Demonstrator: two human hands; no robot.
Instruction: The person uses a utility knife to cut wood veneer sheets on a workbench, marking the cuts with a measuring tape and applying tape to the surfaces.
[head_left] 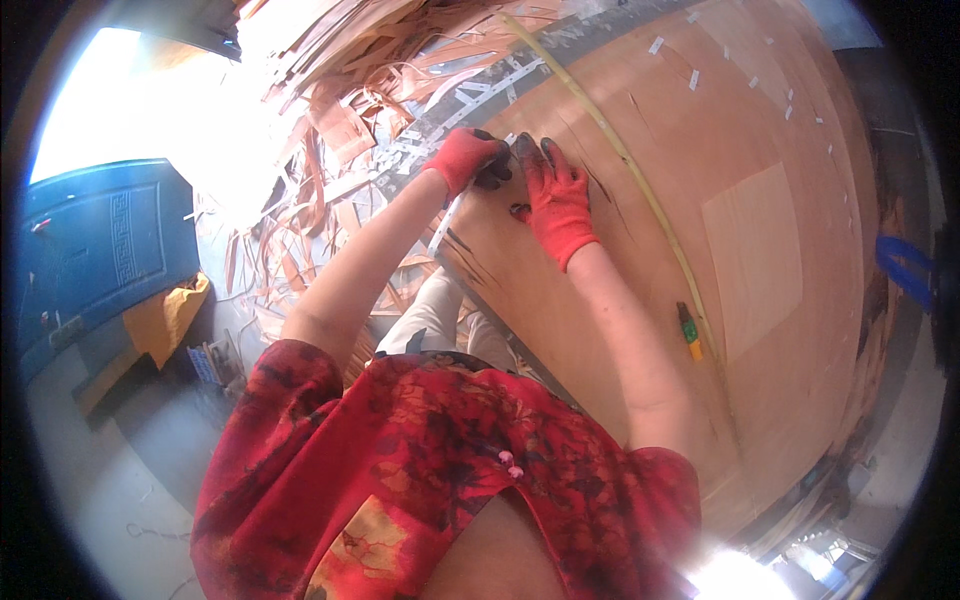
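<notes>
Both my hands wear red gloves with dark fingertips and work at the left edge of a large brown wood veneer sheet. My left hand is closed at that edge, fingers curled and pressed together; whatever they hold is hidden. Beside it, my right hand lies flat on the veneer with its fingers apart. A small white strip of tape shows between the fingertips of the two hands. Dark cracks run through the veneer to the right of my right hand.
A long yellow strip crosses the sheet, with a green and yellow utility knife beside it. A paler veneer rectangle lies farther right. Veneer scraps litter the floor at left, near a blue door.
</notes>
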